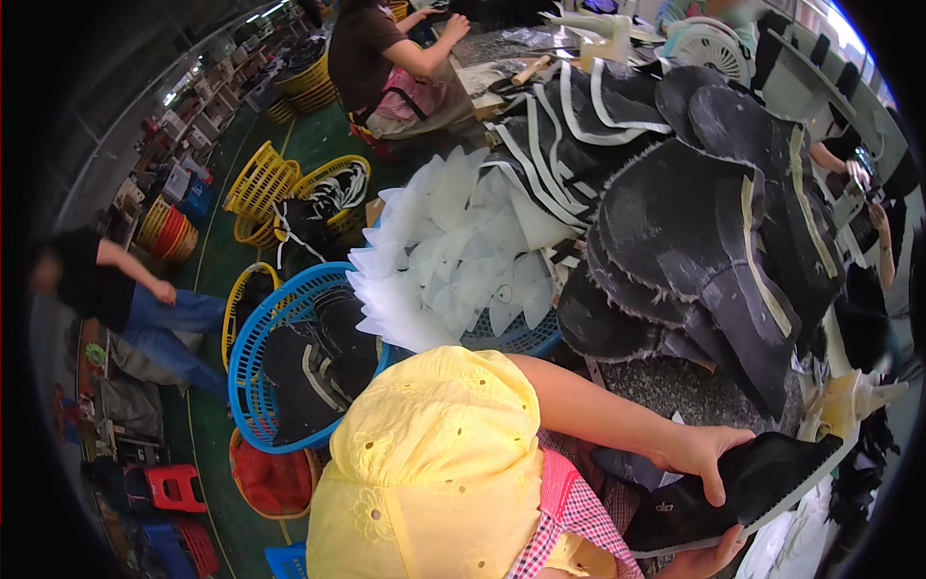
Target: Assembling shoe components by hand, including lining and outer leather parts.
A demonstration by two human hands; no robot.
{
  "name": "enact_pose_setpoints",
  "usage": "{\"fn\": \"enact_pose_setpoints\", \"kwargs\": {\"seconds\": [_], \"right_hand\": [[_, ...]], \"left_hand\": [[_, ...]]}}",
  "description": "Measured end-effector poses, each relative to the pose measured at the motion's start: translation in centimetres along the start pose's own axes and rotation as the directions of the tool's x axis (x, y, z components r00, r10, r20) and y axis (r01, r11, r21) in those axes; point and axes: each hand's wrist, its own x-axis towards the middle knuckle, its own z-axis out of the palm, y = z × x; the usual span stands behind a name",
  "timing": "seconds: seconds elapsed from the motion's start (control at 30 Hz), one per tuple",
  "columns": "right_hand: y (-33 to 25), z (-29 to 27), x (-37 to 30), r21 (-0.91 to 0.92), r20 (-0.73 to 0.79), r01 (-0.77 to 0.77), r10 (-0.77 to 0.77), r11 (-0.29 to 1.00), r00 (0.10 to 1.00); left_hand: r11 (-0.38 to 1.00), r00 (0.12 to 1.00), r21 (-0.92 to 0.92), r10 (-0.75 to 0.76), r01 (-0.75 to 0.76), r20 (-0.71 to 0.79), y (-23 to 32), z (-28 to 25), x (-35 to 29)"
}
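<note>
We are gripping a black shoe upper (pixel 743 492) at the near right: our left hand (pixel 699 454) is clamping over its top edge, our right hand (pixel 709 560) is cupping it from beneath. Stacked black uppers (pixel 694 232) are towering just beyond, white insoles (pixel 453 251) fanning out leftward.

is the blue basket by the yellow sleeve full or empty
Partly filled: the blue basket holds dark shoe uppers, but its lattice wall still shows above them.
</note>
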Motion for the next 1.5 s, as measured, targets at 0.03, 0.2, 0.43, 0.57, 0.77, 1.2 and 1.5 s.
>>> {"fn": "enact_pose_setpoints", "kwargs": {"seconds": [0.03,0.2,0.43,0.57,0.77,1.2,1.5], "right_hand": [[0.2,-0.1,-0.7,0.066,-0.065,0.034,-0.029,0.997,0.997],[1.9,2.9,-0.5,0.38,-0.041,-0.147,0.175,0.913,0.984],[1.9,3.3,1.3,0.326,0.118,-0.182,0.151,0.928,0.981],[1.0,1.6,-0.6,0.349,0.144,-0.128,0.082,0.928,0.986],[0.4,1.1,-1.3,0.212,0.091,-0.138,0.121,0.968,0.988],[-3.3,4.6,-0.2,0.228,0.172,-0.161,0.123,0.96,0.977],[-0.6,3.1,-1.1,0.341,0.131,-0.22,0.186,0.914,0.974]], "left_hand": [[0.999,0.999,-0.02,-0.025,0.025,0.031,-0.2,0.0,0.1],[0.946,0.997,-0.314,-0.079,0.08,0.015,-1.4,-0.5,-0.3],[0.926,0.972,-0.372,-0.141,0.063,-0.187,-3.7,-3.2,1.1],[0.943,0.99,-0.331,-0.06,0.016,-0.124,-4.6,-2.7,1.9],[0.962,0.993,-0.272,-0.032,0.0,-0.112,-2.8,-2.8,1.9],[0.996,0.997,-0.052,0.065,-0.066,-0.029,-2.1,-1.8,1.4],[0.895,1.0,-0.447,0.009,-0.006,0.004,-3.6,-2.8,2.6]]}}
